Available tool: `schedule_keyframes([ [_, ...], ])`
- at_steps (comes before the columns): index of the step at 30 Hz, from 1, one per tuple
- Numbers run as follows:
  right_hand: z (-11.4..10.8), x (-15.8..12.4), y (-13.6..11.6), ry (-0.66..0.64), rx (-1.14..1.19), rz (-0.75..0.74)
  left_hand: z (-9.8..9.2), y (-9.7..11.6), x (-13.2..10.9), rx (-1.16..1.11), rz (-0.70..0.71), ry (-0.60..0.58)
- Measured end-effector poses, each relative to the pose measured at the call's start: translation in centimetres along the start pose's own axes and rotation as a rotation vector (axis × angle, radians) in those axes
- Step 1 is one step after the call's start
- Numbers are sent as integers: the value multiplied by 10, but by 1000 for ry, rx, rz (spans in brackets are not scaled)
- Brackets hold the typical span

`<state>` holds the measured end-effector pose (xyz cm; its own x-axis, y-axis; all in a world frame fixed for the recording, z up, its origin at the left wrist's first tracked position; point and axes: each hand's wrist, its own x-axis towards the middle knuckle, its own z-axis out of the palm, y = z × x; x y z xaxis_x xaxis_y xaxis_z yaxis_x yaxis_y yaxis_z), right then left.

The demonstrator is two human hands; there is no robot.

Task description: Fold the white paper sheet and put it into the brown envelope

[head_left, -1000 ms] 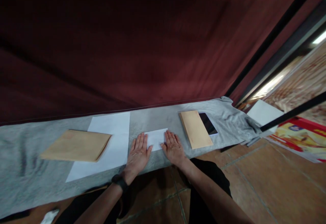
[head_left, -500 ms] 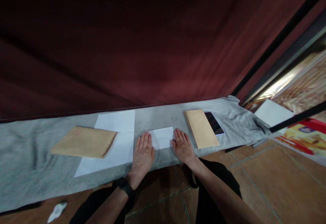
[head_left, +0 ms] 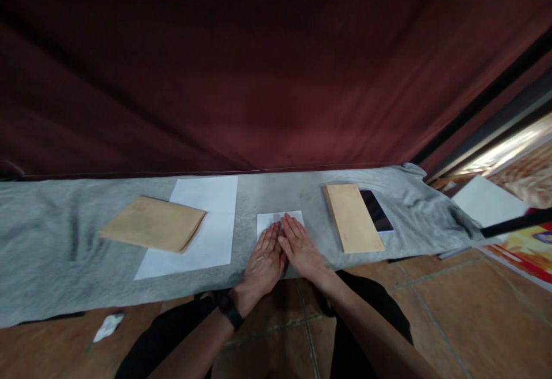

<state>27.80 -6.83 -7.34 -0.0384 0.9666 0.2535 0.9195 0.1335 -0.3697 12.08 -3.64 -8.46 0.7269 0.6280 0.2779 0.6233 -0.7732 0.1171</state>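
Observation:
A small folded sheet of white paper lies on the grey cloth in front of me. My left hand rests flat on its lower part, fingers stretched out and pointing away from me. Beside it, touching at the fingertips, my right hand also lies flat on the paper. Both palms hide the paper's near edge. To the left, a stack of brown envelopes sits across larger white sheets of paper. Another stack of brown envelopes is on the right.
A phone lies partly under the right envelopes. Grey cloth covers the narrow bench, with a dark red curtain hanging behind it. A crumpled white scrap is on the tiled floor. A black pole stands at the right.
My hands have moved from the paper's two side edges to its middle, where they now meet. The view has shifted slightly; envelopes and phone stay in place.

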Motion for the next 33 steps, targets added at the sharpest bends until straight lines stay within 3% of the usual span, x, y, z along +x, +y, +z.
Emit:
schedule_keyframes([
  [5, 9, -1, -5, -14, -100, 0, 4, -3, 0, -6, -62, 15],
  [17, 8, -2, 17, 40, -255, 87, 5, -24, 6, 44, -286, -2],
  [27, 4, -2, 29, -7, -249, 126, -3, -31, 7, 41, -333, -11],
  [33, 4, -2, 28, -16, -232, 132, -10, -29, 13, 17, -266, 21],
])
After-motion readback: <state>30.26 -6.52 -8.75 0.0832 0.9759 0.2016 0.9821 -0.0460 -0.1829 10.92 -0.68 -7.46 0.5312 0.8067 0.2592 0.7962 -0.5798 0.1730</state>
